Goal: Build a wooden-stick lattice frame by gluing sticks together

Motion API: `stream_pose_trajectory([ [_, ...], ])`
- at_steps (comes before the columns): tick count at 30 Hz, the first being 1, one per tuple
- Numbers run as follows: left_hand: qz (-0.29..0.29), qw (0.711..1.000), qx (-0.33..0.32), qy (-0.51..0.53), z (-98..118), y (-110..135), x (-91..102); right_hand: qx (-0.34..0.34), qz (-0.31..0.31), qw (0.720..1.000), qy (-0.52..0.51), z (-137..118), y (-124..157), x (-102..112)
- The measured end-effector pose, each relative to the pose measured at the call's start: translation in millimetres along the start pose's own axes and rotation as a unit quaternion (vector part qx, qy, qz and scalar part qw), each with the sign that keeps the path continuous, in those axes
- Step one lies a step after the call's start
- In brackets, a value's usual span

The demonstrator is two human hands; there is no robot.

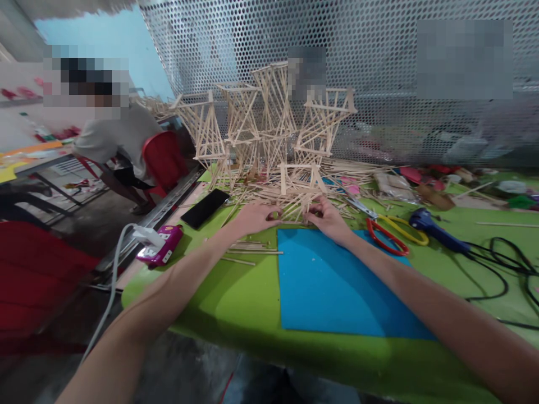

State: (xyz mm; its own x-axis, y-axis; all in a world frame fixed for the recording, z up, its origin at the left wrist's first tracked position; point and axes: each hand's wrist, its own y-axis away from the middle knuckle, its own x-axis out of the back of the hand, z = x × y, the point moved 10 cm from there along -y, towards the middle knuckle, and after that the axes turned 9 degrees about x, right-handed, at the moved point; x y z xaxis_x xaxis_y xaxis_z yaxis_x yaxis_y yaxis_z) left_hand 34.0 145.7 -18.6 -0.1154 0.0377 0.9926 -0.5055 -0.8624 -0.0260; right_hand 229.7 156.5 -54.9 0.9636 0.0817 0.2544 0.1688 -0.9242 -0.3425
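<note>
Head view: left hand (256, 217) and right hand (327, 217), fingers curled, meet the near edge of a small lattice of pale wooden sticks (301, 200) lying between them — pinched or merely touched, cannot tell. Flat blue rectangular sheet (337, 280): five o'clock from lattice. Red-and-yellow-handled metal scissors (376, 216): three o'clock from right hand; black rectangular phone (205, 208): nine from left.

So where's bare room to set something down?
Nearly bare: the blue sheet left of the right forearm; the front green tabletop between that sheet and the left forearm. Crowded beyond left hand and right hand: piled sticks, stick towers.
</note>
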Motion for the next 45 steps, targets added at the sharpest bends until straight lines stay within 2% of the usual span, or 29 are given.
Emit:
stream_pose_trajectory([
  [26,-0.021,1.000,0.011,0.008,0,0,-1.5,0.003,-0.008,1.000,0.017,-5,2,0],
  [33,-0.011,1.000,0.012,-0.003,-1,-1,-0.8,0.027,-0.009,1.000,0.007,-5,0,-1],
  [41,0.027,1.000,-0.015,0.003,-7,-5,-5.3,0.039,-0.060,0.997,0.012,-4,1,-6],
  [45,0.019,1.000,-0.014,0.011,-10,-8,-8.2,0.032,-0.075,0.997,0.013,-1,4,-7],
])
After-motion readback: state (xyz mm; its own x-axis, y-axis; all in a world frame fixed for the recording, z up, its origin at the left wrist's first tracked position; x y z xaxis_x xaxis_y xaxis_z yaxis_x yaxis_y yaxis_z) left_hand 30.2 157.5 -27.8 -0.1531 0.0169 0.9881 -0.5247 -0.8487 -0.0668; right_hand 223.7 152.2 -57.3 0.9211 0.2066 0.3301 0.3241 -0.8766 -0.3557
